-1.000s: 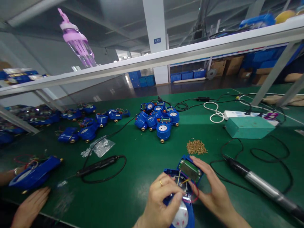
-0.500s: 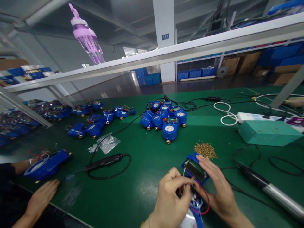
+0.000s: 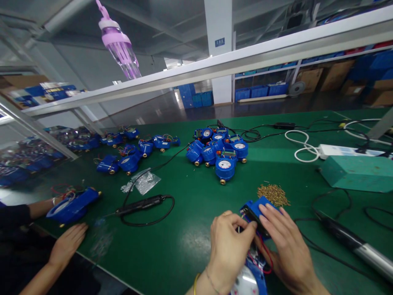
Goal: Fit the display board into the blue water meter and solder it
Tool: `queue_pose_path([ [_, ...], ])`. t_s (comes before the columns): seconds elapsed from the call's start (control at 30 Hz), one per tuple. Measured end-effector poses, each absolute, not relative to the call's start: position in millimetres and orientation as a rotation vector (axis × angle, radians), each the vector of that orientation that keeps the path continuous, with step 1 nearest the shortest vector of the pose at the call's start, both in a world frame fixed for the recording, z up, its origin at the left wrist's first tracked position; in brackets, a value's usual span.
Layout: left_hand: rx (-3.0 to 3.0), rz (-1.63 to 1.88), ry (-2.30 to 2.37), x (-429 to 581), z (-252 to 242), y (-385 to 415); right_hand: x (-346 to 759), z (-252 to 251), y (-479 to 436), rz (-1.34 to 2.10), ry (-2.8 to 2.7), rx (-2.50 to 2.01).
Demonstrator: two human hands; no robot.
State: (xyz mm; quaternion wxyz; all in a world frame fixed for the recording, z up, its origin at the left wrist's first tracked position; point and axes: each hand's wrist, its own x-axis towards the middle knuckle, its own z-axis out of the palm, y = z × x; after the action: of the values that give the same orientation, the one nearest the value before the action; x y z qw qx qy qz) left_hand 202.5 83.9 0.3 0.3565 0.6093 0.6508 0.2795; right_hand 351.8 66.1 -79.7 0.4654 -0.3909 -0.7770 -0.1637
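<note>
A blue water meter point(image 3: 247, 282) with a round white dial lies at the table's near edge, its wiring compartment uncovered. My left hand point(image 3: 230, 246) is closed over that compartment, thumb and forefinger pinched at the near end of the dark display module point(image 3: 253, 216); what is between the fingertips is hidden. Along the right side, my right hand point(image 3: 285, 241) grips the meter, its fingers lying over the module and the blue housing. A red wire point(image 3: 269, 262) loops out between the hands. Just beyond them is a pile of small brass screws point(image 3: 273, 194).
Several assembled meters point(image 3: 225, 166) stand mid-table, with others at left point(image 3: 129, 162). A co-worker's hand point(image 3: 67, 243) is beside another meter point(image 3: 72, 207). A black corded tool point(image 3: 141, 205), an electric screwdriver point(image 3: 362, 250), a teal box point(image 3: 359, 174) and a power strip point(image 3: 337, 151) surround the workspace.
My left fingers have shifted up toward the display module. The module looks tilted, and my right fingers now cover more of it. The whole view has shifted slightly.
</note>
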Motion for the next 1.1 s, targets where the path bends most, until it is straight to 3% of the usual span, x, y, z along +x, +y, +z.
queue_pose_path([
  [0.87,1.93,0.358,1.622,205,22,68,359,-71,53,-0.424,-1.947,-0.942],
  [1.1,2.01,0.534,1.657,216,9,48,358,-69,50,-0.432,-1.916,-0.971],
])
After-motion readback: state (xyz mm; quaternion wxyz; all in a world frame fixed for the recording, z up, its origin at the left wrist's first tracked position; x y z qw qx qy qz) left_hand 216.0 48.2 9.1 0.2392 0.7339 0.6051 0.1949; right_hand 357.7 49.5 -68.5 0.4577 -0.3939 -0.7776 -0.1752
